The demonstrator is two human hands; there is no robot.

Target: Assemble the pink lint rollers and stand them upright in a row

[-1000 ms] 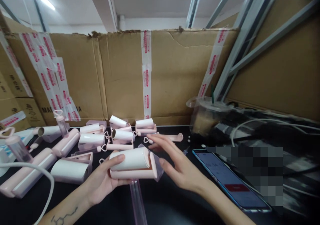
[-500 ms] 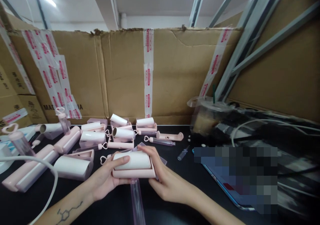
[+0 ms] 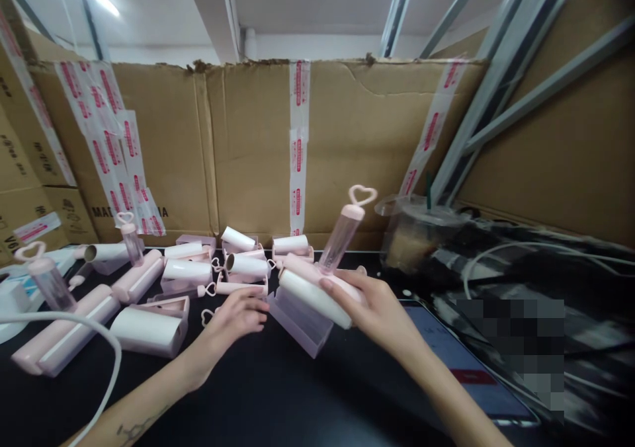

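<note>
- Right hand [image 3: 374, 298] is clamped on the near end of a pink holder [image 3: 301, 268], thumb across it; the fingers behind are mostly hidden.
- White roll [image 3: 315, 298] sits along the holder's lower side, and a clear handle [image 3: 340, 242] stands up from it, tilted, with a heart loop [image 3: 364, 194] on top. All this is above the middle of the black bench [image 3: 238, 401].
- Left hand [image 3: 241, 318] has its fingers loosely curled, seemingly around nothing, the tips just beside a clear cover [image 3: 300, 328]; whether they touch it, I cannot tell.
- Clear cover lies below the roll; contact between them is unclear.
- Likely light and stiff, the holder looks smooth enough to slip; its solid pink ends seem the best grip. The roll may turn or mark if squeezed, and the thin cover may crack, so take it by its edges.
- More rolls in holders [image 3: 188, 272] lie toward the bench's back edge, assembled rollers [image 3: 64, 328] toward its left edge.
- Phone [image 3: 481, 374] lies to the right; a lidded cup [image 3: 411, 242] stands near the back edge.
</note>
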